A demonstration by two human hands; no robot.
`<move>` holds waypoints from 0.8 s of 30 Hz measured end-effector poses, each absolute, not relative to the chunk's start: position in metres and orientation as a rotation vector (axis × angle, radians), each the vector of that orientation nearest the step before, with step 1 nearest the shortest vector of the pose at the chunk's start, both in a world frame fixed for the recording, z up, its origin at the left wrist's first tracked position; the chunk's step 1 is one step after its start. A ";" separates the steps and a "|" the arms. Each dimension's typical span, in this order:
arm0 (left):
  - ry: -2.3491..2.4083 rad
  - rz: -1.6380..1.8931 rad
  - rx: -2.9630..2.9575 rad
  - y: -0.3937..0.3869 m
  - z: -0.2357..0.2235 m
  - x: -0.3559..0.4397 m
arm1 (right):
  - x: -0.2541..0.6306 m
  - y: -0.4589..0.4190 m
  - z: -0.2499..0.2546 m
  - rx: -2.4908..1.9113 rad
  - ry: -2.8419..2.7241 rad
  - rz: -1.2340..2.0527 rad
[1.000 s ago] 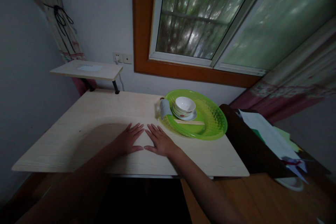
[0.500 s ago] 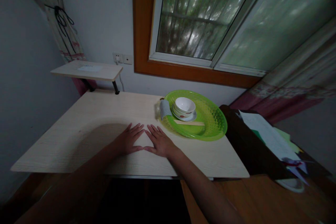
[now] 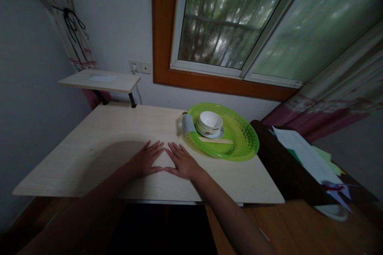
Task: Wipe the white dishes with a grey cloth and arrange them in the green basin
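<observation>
Head view: left hand [image 3: 147, 160] and right hand [image 3: 182, 161] palm-down on desk [image 3: 119, 121], fingers spread, gripping nothing, thumbs meeting or nearly so. Beyond right hand: green tray [image 3: 245, 129] with stacked bowls [image 3: 211, 120], chopsticks [image 3: 216, 141]; grey cloth [image 3: 188, 124] at rim. Likely risk: knocking the rim could topple bowls.

A pale wood-grain counter [image 3: 104, 125] spans the middle of the frame. The left hand [image 3: 145, 160] and right hand [image 3: 183, 162] lie flat on it, just below the frame's centre. A round green basket [image 3: 243, 139] sits right of centre; a raised shelf [image 3: 121, 83] stands on black supports [image 3: 132, 99] at the counter's upper left, carrying a white paper [image 3: 103, 78].
</observation>
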State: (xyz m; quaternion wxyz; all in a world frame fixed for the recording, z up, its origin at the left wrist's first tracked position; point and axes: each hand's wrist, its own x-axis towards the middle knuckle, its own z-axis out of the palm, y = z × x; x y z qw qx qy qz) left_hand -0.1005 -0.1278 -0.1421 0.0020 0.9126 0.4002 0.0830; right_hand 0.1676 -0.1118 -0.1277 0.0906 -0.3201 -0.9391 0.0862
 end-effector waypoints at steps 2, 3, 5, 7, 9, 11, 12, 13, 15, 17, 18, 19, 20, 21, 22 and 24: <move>1.257 0.267 2.862 -0.128 -0.142 -0.100 | 0.168 -0.112 -0.127 -0.951 -2.791 0.257; 1.257 0.272 2.858 -0.129 -0.142 -0.100 | 0.168 -0.112 -0.127 -0.950 -2.791 0.257; 1.253 0.301 2.843 -0.129 -0.143 -0.101 | 0.167 -0.112 -0.125 -0.945 -2.781 0.260; 1.247 0.372 2.811 -0.128 -0.145 -0.102 | 0.167 -0.115 -0.119 -0.929 -2.738 0.266; 1.277 0.509 2.740 -0.125 -0.146 -0.103 | 0.167 -0.119 -0.110 -0.894 -2.653 0.280; 1.342 0.695 2.623 -0.118 -0.145 -0.103 | 0.170 -0.125 -0.098 -0.844 -2.547 0.297; 1.374 0.789 2.559 -0.113 -0.142 -0.102 | 0.174 -0.128 -0.090 -0.814 -2.496 0.299; 1.395 0.873 2.504 -0.108 -0.139 -0.100 | 0.179 -0.131 -0.082 -0.787 -2.451 0.293; 1.399 1.009 2.434 -0.097 -0.128 -0.094 | 0.192 -0.134 -0.063 -0.727 -2.360 0.211; 1.362 1.110 2.423 -0.085 -0.113 -0.085 | 0.210 -0.132 -0.045 -0.695 -2.282 0.134; 1.333 1.145 2.439 -0.079 -0.105 -0.079 | 0.220 -0.128 -0.036 -0.722 -2.235 0.087; 1.296 1.162 2.471 -0.073 -0.096 -0.073 | 0.231 -0.123 -0.028 -0.777 -2.186 0.034; 1.256 1.155 2.520 -0.067 -0.088 -0.066 | 0.242 -0.116 -0.020 -0.840 -2.130 -0.005; 1.223 1.132 2.576 -0.062 -0.080 -0.059 | 0.253 -0.107 -0.015 -0.910 -2.076 -0.025; 1.201 1.101 2.636 -0.057 -0.072 -0.051 | 0.265 -0.097 -0.011 -0.988 -2.016 -0.048; 1.167 0.998 2.755 -0.047 -0.060 -0.035 | 0.288 -0.075 -0.007 -1.173 -1.913 -0.079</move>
